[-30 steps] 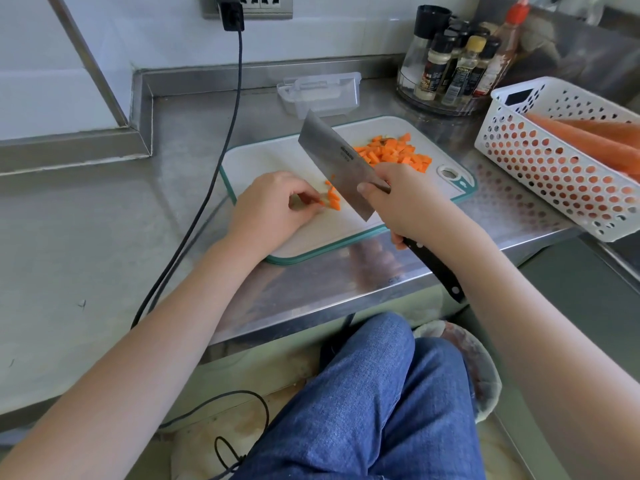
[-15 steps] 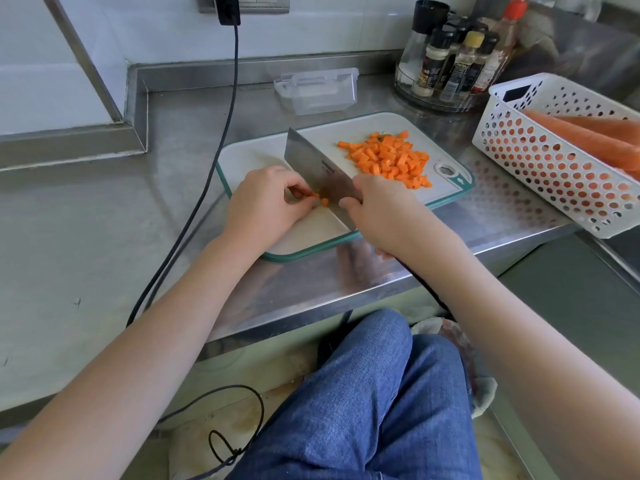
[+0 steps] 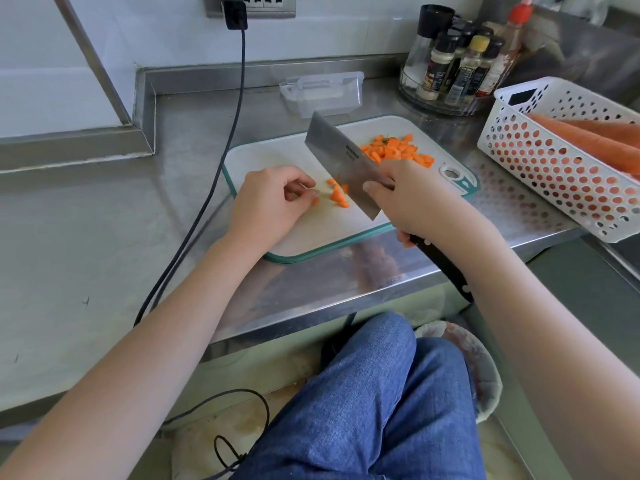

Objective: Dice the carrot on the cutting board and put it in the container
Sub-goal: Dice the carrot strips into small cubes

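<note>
Clamped around the black handle, my right hand (image 3: pixel 412 199) has lifted the broad steel cleaver (image 3: pixel 343 164) off the white, teal-edged cutting board (image 3: pixel 311 233); half a second ago its edge was down. My left hand (image 3: pixel 273 199), fingers loosely curled, pinches nothing I can see beside the last orange carrot bits (image 3: pixel 337 195). The diced carrot pile (image 3: pixel 398 152) lies on the board's far side, the clear plastic container (image 3: pixel 323 95) beyond it, on the steel surface (image 3: pixel 86 220), still unfilled. Dicing looks nearly done.
</note>
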The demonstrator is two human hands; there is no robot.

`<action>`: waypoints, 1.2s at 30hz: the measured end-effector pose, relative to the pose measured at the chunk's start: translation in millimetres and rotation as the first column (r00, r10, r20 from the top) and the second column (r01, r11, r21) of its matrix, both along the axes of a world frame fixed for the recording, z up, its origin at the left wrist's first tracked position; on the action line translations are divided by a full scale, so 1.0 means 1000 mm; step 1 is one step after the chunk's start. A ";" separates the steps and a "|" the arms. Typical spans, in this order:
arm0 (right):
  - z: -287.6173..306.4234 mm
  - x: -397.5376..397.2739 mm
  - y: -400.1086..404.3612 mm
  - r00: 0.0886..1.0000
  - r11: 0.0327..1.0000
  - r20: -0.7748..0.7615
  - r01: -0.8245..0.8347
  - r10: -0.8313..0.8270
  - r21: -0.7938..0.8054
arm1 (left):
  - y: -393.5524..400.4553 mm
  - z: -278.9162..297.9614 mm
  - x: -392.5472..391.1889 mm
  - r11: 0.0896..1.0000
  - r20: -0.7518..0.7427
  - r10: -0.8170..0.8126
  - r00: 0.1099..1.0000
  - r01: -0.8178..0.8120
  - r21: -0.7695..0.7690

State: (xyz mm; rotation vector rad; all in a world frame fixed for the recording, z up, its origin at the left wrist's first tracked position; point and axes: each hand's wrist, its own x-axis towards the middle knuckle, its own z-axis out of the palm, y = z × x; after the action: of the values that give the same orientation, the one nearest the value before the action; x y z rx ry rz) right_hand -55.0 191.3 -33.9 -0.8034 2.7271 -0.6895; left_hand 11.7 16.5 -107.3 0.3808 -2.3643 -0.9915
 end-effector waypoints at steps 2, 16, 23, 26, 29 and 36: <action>-0.004 0.001 -0.001 1.000 1.000 0.010 -0.002 0.002 0.005 | 0.000 0.000 0.000 1.000 0.003 0.003 1.000 -0.003 0.002; -0.010 0.007 -0.006 0.999 0.992 -0.012 -0.031 0.033 0.119 | 0.005 0.007 0.002 0.998 -0.010 0.049 0.999 -0.049 0.029; -0.009 0.003 0.001 0.999 0.999 -0.029 -0.022 0.021 -0.038 | 0.002 0.009 0.003 0.985 -0.025 0.124 0.992 -0.120 0.124; -0.010 0.009 0.000 0.999 0.996 -0.018 -0.035 0.033 -0.081 | 0.000 0.014 0.004 0.969 -0.108 0.198 0.974 -0.179 0.169; -0.010 0.012 -0.002 0.997 0.991 -0.004 -0.082 0.082 -0.102 | 0.000 0.017 0.008 0.950 -0.145 0.273 0.951 -0.243 0.195; -0.011 0.015 -0.006 0.996 0.994 -0.001 -0.089 0.090 -0.062 | -0.002 0.018 0.008 0.932 -0.104 0.331 0.938 -0.308 0.190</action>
State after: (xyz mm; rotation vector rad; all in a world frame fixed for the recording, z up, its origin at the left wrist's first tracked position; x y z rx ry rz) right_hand -40.3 185.7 -44.7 -0.9321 2.6608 -0.7584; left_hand 19.7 14.8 -89.3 0.7180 -2.0190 -1.0283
